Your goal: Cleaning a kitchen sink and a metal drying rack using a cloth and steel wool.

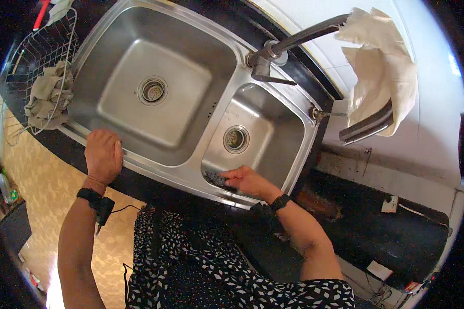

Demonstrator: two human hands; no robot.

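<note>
My right hand (pixel 249 181) pinches a dark grey scouring pad (pixel 215 179) against the near wall of the small basin (pixel 261 154) of a stainless steel double sink. On the sink's front rim, left of the small basin, rests my left hand (pixel 103 154), its fingers curled; whether anything is under them cannot be told. The large basin (pixel 158 123) has a round drain strainer (pixel 152 90). A second drain (pixel 236 139) lies in the small basin. Behind the divider stands a metal faucet (pixel 261 63), its spout wrapped in a beige cloth (pixel 382 69).
A wire basket (pixel 42 50) with crumpled grey cloths (pixel 48 96) stands at the sink's left end. A red-handled thing (pixel 41 15) lies behind it. Black counter edges surround the sink. A wall socket (pixel 389 204) with a cable is at the right.
</note>
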